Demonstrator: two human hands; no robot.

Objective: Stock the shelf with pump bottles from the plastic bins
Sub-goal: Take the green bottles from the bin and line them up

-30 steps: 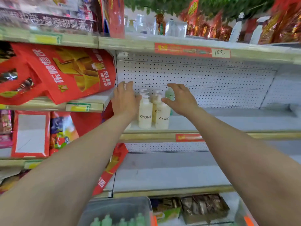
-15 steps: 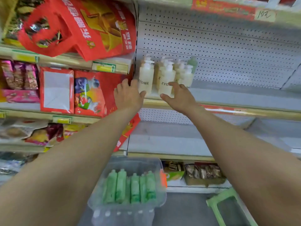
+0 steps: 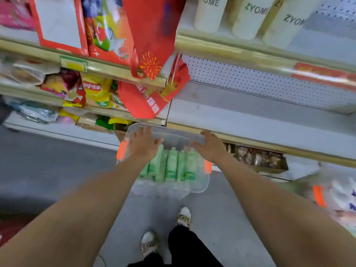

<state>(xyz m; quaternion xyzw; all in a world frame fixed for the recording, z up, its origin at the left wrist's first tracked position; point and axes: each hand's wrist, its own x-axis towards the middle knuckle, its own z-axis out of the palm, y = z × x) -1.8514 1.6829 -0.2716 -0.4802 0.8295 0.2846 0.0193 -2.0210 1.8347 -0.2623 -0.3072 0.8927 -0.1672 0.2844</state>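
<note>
Fingers [image 3: 143, 132] of the left hand [image 3: 145, 147] spread apart, gripping nothing, palm down over the left part of the clear plastic bin [image 3: 202, 186] on the floor. Hovering, apparently just above the green pump bottles [image 3: 172, 165] lying side by side inside; actual contact impossible to tell through the motion blur. Orange latch [image 3: 121, 150] just beside that hand, at the bin's left wall. Further right, right hand [image 3: 211, 146] likewise splayed and empty, over the bin's far right corner, near the second orange latch [image 3: 207, 166]. Above and to the right, cream bottles marked ZYOME [image 3: 248, 18] already standing at the front edge of the shelf [image 3: 221, 48], well apart from the bin. Second bin [image 3: 327, 191] at far right, blurred, contents unclear.

Likely step: reaching down for the next bottles. Possible trouble: grabbing two tightly packed bottles per hand and losing one on the lift, given smooth sides and little room between neighbours. Also a snag risk on the red bag [image 3: 150, 101] drooping just above the bin's far rim when rising back toward the shelf. Crowding the cream row at the shelf lip could tip one off.
</note>
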